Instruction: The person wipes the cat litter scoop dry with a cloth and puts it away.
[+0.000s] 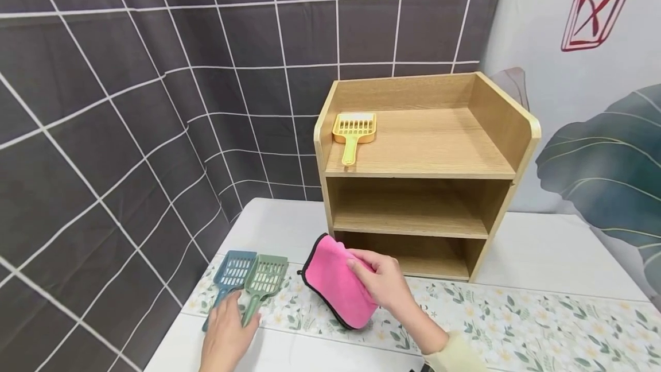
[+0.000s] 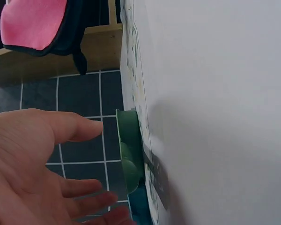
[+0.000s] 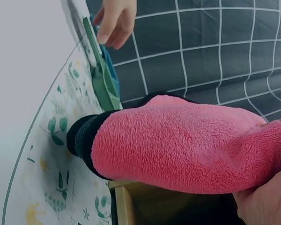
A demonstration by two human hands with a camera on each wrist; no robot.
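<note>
My right hand (image 1: 386,285) grips a folded pink towel (image 1: 330,280) with dark edging by its upper right part. In the right wrist view the towel (image 3: 178,145) hangs just over the patterned strip, its dark far side partly showing. A green litter scoop (image 1: 266,277) with a slotted head lies at the left of the table, beside a blue litter scoop (image 1: 233,271). Over their handles hovers my left hand (image 1: 227,329), fingers loosely spread. The left wrist view shows that hand (image 2: 47,164) with nothing in it, apart from the green scoop (image 2: 129,159).
A wooden shelf unit (image 1: 413,233) stands at the back of the white table (image 1: 547,245). On its top board lies a yellow litter scoop (image 1: 351,141). A flowered strip (image 1: 516,317) runs across the table. A dark gridded curtain (image 1: 248,90) borders the left and back.
</note>
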